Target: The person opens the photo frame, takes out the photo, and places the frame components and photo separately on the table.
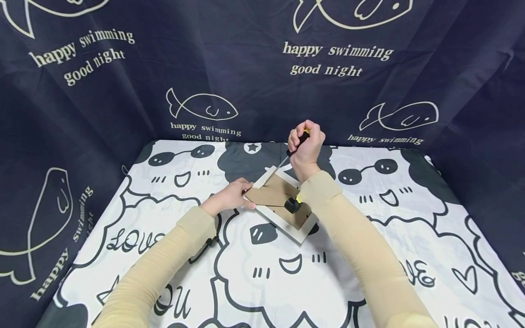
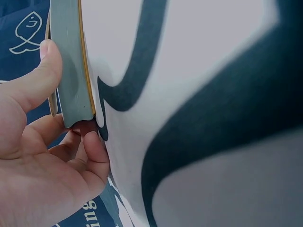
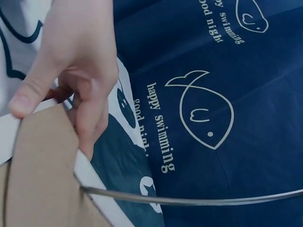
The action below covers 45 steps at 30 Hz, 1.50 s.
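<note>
A picture frame (image 1: 283, 225) with a pale border lies back side up on the patterned cloth, set at a slant, its brown backing board (image 1: 275, 193) showing. My left hand (image 1: 234, 197) grips its left corner. In the left wrist view, the thumb (image 2: 51, 59) presses the upper edge of the frame's side (image 2: 72, 61), with fingers curled at the lower end. Raised over the far side, my right hand (image 1: 306, 148) is wrapped around the black and yellow handle of a screwdriver (image 1: 303, 137). Its thin metal shaft (image 3: 213, 202) slants down, the tip meeting the board beside the border.
The white cloth (image 1: 197, 282) with black cartoon drawings covers the work surface. Dark blue curtains (image 1: 262, 59) printed with fish and lettering hang behind it and at both sides. A black wrist camera (image 1: 292, 205) on my right wrist covers part of the board.
</note>
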{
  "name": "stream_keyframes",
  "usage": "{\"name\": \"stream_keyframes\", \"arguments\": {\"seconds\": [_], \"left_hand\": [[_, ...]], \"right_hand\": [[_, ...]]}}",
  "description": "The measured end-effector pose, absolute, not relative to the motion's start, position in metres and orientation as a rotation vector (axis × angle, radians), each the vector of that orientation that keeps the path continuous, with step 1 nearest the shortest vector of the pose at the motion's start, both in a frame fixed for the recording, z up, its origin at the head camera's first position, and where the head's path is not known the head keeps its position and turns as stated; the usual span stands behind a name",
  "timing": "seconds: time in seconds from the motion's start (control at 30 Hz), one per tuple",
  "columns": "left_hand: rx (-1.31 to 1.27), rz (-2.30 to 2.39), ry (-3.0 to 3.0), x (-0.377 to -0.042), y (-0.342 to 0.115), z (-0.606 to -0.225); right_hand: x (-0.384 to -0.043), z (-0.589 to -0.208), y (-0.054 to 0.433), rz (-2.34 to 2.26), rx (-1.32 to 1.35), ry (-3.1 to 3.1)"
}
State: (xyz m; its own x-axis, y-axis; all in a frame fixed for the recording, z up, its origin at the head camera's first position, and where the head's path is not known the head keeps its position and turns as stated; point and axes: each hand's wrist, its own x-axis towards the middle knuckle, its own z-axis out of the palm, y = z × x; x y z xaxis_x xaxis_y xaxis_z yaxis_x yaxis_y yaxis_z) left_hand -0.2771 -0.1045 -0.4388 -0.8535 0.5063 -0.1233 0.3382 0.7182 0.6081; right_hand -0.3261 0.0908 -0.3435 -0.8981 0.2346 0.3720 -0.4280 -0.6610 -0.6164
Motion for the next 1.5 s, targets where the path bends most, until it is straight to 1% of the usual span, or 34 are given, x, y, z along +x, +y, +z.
{"name": "stream_keyframes", "arguments": {"seconds": [0.27, 0.77, 1.2, 1.5], "left_hand": [[0.689, 0.858, 2.643, -0.278, -0.104, -0.438], [0.680, 0.846, 2.641, -0.276, -0.105, -0.433], [0.686, 0.803, 2.664, -0.279, -0.104, -0.439], [0.687, 0.813, 2.667, -0.278, -0.104, -0.438]], "right_hand": [[-0.340, -0.332, 0.076, 2.555, 0.211, -1.131], [-0.366, -0.324, 0.050, 2.484, 0.081, -1.376], [-0.378, -0.322, 0.037, 2.420, 0.002, -1.485], [-0.376, -0.319, 0.029, 2.342, -0.009, -1.607]]}}
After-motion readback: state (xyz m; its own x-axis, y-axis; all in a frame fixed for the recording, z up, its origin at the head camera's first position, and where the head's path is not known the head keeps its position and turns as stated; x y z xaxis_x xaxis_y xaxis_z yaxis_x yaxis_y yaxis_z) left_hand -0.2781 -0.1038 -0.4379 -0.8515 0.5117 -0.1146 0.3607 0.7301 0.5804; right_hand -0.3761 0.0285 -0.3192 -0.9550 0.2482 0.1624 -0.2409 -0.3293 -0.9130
